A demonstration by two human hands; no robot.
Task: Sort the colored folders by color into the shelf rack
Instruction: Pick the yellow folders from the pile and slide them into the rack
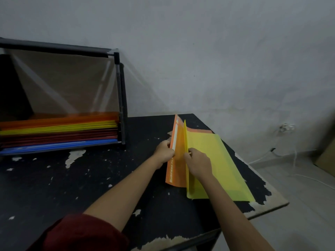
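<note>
Centre right, on desk: orange folder, pinched by left hand; yellow folder, edge gripped by right hand. Shelf rack, upper left. Likely risk: slick covers cling, lift together, missort.

Head view: worn high, tipped forward and down over the table.
Facing: wall at twelve o'clock, rack at ten.
Nearness: close in, table edge right below at six.

Beat-up black table with chipping paint is carrying a shelf rack at its back left. An orange folder is lying toward the right, with a yellow folder sitting on it.
</note>
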